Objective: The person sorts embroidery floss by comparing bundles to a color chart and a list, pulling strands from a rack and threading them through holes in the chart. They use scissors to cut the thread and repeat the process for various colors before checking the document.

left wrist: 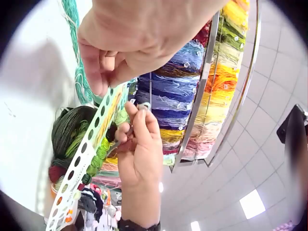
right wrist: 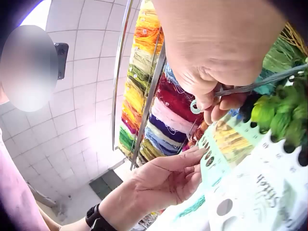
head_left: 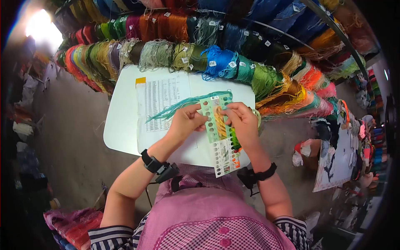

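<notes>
The left hand [head_left: 183,123] pinches the top edge of the long thread card [head_left: 219,133], which runs toward the person above the white worktop [head_left: 121,112], while the right hand [head_left: 243,123] pinches a small needle threader [left wrist: 137,118] at its holes.

Left hand [head_left: 184,122] raised, fingers curled in a pinch, thumb on top; right hand [head_left: 243,121] just beside it, fingertips pinched; both forearms bare, wrist-strapped.

Bright glare top-left; fisheye edges dark, warped.
</notes>
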The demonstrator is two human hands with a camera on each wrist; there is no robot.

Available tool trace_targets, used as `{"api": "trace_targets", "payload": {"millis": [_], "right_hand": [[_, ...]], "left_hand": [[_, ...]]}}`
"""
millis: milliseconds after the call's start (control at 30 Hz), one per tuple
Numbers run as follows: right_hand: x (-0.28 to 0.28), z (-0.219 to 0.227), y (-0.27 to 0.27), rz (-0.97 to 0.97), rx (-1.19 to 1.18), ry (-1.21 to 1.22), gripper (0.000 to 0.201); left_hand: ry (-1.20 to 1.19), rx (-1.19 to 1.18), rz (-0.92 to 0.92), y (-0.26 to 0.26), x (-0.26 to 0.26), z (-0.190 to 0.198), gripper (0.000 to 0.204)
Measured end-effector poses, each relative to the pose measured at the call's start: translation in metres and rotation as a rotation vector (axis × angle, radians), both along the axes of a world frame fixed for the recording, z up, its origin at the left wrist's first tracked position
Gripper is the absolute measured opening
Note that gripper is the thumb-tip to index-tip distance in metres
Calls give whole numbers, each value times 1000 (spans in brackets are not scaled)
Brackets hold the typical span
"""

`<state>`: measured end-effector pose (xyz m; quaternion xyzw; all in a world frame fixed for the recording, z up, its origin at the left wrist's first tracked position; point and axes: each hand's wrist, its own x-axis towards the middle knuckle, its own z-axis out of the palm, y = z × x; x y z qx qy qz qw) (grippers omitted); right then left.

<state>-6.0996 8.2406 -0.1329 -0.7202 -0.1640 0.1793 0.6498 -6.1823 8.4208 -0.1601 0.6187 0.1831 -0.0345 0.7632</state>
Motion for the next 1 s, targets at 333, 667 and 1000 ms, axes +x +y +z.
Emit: {"api": "trace_targets", "payload": {"millis": [333,667,1000], "right_hand": [[-5,-10,41,114,-260,-878,8],[-9,-3,36,164,-251,-676,31],[-4,-3,33,88,-283,-456,29]], "left_hand": [[-191,67,-26,0,-13,4,42],[-68,19,52,9,-1,1,19],[-94,-472,183,24,-3,-6,11]]}}
